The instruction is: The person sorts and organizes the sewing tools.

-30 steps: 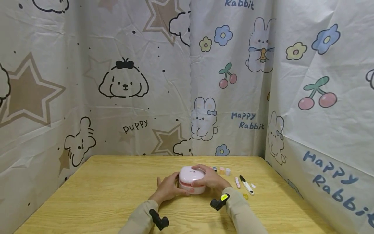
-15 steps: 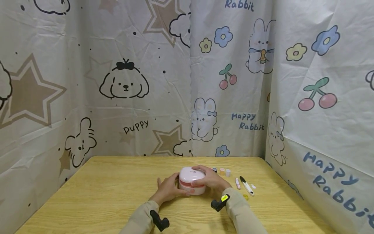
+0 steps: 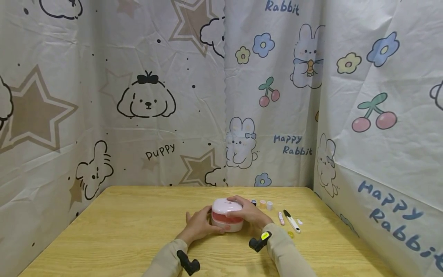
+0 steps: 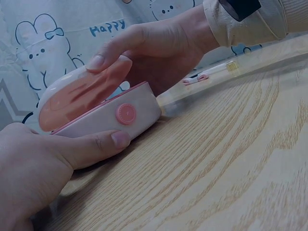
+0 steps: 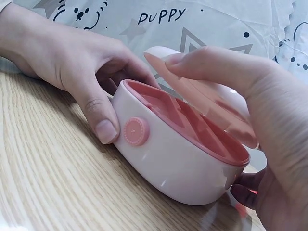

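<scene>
A white and pink sewing box (image 3: 219, 225) stands on the table with its lid (image 5: 190, 82) tilted up. In the right wrist view, a pink divided tray (image 5: 183, 118) shows inside the base, and a round pink button (image 5: 136, 131) sits on the front wall. My left hand (image 3: 198, 225) grips the base at its left side, thumb along the front wall. The lid is held by my right hand (image 3: 251, 212), its thumb at the lid's front edge and fingers behind; some of those fingers are hidden.
Behind my right hand stand several small spools, one peach (image 3: 263, 202) and one white (image 3: 269, 205). To the right lie a pink-and-white piece (image 3: 281, 218), a slim black-and-white tool (image 3: 292, 221), a small white piece (image 3: 300, 222) and a yellow round thing (image 3: 290, 234). Patterned curtains surround the table.
The lid has risen from the base, and the gap along the front has widened, showing more pink. Both hands have stayed nearly in place on the sewing box.
</scene>
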Action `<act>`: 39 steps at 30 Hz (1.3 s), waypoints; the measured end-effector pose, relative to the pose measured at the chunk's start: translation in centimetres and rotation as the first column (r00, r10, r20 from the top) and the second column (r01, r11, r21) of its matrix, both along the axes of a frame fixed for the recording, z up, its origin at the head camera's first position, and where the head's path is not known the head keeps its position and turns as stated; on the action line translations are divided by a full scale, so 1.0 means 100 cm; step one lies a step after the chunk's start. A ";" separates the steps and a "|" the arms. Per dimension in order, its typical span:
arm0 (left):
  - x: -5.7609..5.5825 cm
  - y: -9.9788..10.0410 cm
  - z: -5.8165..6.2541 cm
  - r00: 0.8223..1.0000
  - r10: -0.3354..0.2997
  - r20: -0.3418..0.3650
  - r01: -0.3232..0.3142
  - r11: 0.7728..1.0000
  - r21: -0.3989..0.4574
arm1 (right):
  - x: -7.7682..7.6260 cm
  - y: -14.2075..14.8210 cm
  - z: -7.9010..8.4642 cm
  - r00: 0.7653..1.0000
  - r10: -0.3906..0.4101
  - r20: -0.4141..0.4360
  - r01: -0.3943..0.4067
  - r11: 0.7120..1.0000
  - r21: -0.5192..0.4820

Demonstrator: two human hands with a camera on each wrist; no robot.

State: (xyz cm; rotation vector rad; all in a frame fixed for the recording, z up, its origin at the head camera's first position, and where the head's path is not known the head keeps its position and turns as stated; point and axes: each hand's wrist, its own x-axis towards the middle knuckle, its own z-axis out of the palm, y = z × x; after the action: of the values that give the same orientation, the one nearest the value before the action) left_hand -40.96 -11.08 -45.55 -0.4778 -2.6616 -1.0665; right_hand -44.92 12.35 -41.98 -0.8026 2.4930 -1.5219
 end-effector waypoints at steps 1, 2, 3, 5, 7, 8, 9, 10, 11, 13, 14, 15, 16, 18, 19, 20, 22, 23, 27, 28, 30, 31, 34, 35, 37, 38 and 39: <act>0.000 0.000 0.000 1.000 -0.001 -0.001 0.001 1.000 0.003 | -0.001 0.000 0.000 1.000 0.003 0.002 -0.003 1.000 -0.005; 0.000 0.000 0.000 1.000 -0.003 -0.007 0.003 1.000 0.006 | -0.001 0.000 -0.001 1.000 0.003 0.003 -0.003 1.000 -0.005; 0.000 0.000 -0.001 1.000 -0.006 -0.015 0.006 1.000 0.009 | -0.002 0.000 -0.001 1.000 0.002 0.002 -0.002 1.000 -0.004; 0.000 -0.001 -0.001 1.000 -0.012 -0.029 0.012 1.000 0.013 | -0.003 0.000 -0.002 1.000 0.000 0.008 0.000 1.000 -0.005; 0.000 -0.001 -0.001 0.999 -0.015 -0.037 0.015 1.000 0.015 | -0.003 -0.001 -0.002 1.000 -0.004 0.012 0.004 1.000 -0.009; 0.001 -0.001 -0.001 0.999 -0.015 -0.040 0.016 1.000 0.015 | -0.003 -0.001 -0.002 1.000 -0.006 0.011 0.006 1.000 -0.010; 0.001 -0.001 -0.001 0.999 -0.014 -0.040 0.015 1.000 0.014 | -0.003 -0.002 -0.002 1.000 -0.005 0.014 0.005 1.000 -0.016; 0.001 -0.001 -0.001 0.999 -0.012 -0.038 0.013 1.000 0.013 | -0.003 -0.002 -0.002 1.000 -0.004 0.013 0.004 1.000 -0.022; 0.001 -0.001 -0.001 0.999 -0.010 -0.039 0.010 1.000 0.009 | -0.002 -0.002 -0.001 1.000 -0.004 0.007 0.004 1.000 -0.025; 0.001 -0.001 -0.001 0.999 -0.007 -0.043 0.007 1.000 0.004 | -0.002 -0.002 -0.001 1.000 -0.004 -0.007 0.004 1.000 -0.029; 0.001 0.000 -0.001 0.999 -0.005 -0.042 0.005 1.000 0.003 | -0.001 -0.003 -0.001 1.000 -0.003 -0.015 0.003 1.000 -0.031; 0.000 0.000 -0.002 0.999 -0.003 -0.044 0.004 1.000 0.001 | -0.001 -0.003 -0.001 1.000 -0.004 -0.022 0.004 1.000 -0.030; 0.000 0.000 -0.002 0.999 -0.002 -0.047 0.002 1.000 0.000 | -0.001 -0.003 -0.001 0.999 -0.006 -0.032 0.006 1.000 -0.028; 0.000 0.000 -0.002 0.999 -0.004 -0.050 0.004 1.000 0.006 | -0.001 -0.003 -0.001 0.999 -0.012 -0.041 0.011 1.000 -0.027; 0.000 0.000 -0.002 0.999 -0.006 -0.048 0.006 1.000 0.012 | -0.001 -0.003 -0.001 0.999 -0.016 -0.044 0.014 1.000 -0.027; 0.000 0.000 -0.002 0.999 -0.007 -0.042 0.007 1.000 0.018 | -0.001 -0.003 -0.002 0.999 -0.019 -0.051 0.017 1.000 -0.026; 0.000 0.000 -0.002 0.999 -0.010 -0.036 0.011 1.000 0.029 | -0.001 -0.004 -0.002 0.998 -0.033 -0.056 0.031 0.999 -0.022; 0.000 0.000 -0.003 0.999 -0.011 -0.033 0.012 0.999 0.032 | -0.002 -0.004 -0.003 0.998 -0.042 -0.055 0.041 0.999 -0.017; -0.001 0.000 -0.003 1.000 -0.005 -0.023 0.005 1.000 0.013 | -0.001 -0.004 -0.004 0.995 -0.077 -0.058 0.076 0.997 -0.015; -0.002 -0.001 -0.003 1.000 -0.003 -0.019 0.003 1.000 0.006 | -0.001 -0.004 -0.004 0.995 -0.084 -0.059 0.083 0.996 -0.019; -0.002 -0.001 -0.002 1.000 -0.001 -0.017 0.001 1.000 -0.004 | -0.001 -0.004 -0.005 0.994 -0.096 -0.056 0.095 0.995 -0.028; -0.001 -0.001 -0.002 1.000 -0.001 -0.015 0.001 1.000 -0.005 | -0.001 -0.004 -0.005 0.993 -0.099 -0.064 0.097 0.995 -0.026; 0.000 -0.001 -0.001 1.000 -0.001 -0.017 0.001 1.000 -0.001 | -0.001 -0.004 -0.005 0.992 -0.112 -0.067 0.110 0.993 -0.032; 0.000 -0.001 -0.001 1.000 -0.001 -0.019 0.001 1.000 -0.001 | -0.001 -0.004 -0.005 0.991 -0.113 -0.074 0.110 0.993 -0.035; 0.001 -0.001 0.000 1.000 -0.001 -0.018 0.001 1.000 -0.001 | -0.001 -0.004 -0.004 0.989 -0.121 -0.087 0.118 0.992 -0.038; 0.001 0.000 0.000 1.000 -0.002 -0.020 0.002 1.000 0.000 | -0.001 -0.005 -0.004 0.988 -0.127 -0.088 0.124 0.991 -0.045; 0.001 0.000 0.001 1.000 -0.003 -0.020 0.003 1.000 -0.001 | -0.001 -0.005 -0.004 0.987 -0.133 -0.094 0.130 0.991 -0.042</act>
State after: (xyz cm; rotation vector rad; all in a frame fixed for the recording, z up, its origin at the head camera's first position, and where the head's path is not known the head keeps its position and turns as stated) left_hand -40.84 -11.11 -45.50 -0.4898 -2.6451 -1.0560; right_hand -44.99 11.88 -42.42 -0.7471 2.6440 -1.6103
